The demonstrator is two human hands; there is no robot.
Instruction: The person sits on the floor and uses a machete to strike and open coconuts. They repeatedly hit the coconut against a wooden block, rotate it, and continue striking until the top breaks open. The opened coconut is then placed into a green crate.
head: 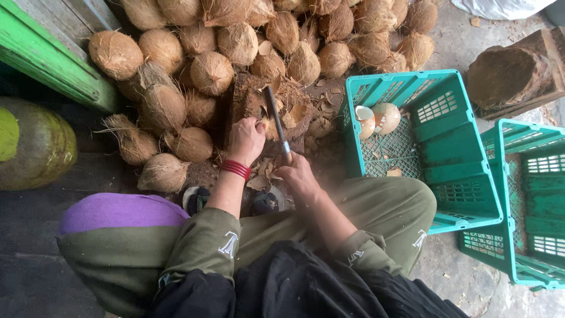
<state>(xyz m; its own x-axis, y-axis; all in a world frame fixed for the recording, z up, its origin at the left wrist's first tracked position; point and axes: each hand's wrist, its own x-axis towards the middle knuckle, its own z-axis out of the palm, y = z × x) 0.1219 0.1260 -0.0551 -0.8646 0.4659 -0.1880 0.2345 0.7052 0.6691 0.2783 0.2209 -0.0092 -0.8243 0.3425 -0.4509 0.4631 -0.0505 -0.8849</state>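
My right hand (299, 175) grips the handle of a long dark chopping knife (275, 118), whose blade points away from me across a worn wooden chopping block (250, 97). My left hand (246, 139), with red bangles on its wrist, is curled around a small brown coconut piece (262, 124) on the block, right beside the blade. Husk chips (265, 171) lie between my hands and my knees.
A big pile of husked brown coconuts (212, 70) fills the ground behind and left of the block. A teal plastic crate (453, 147) at the right holds two pale peeled coconuts (379, 116); a second crate (529, 194) stands beside it. A log (506, 73) lies at the far right.
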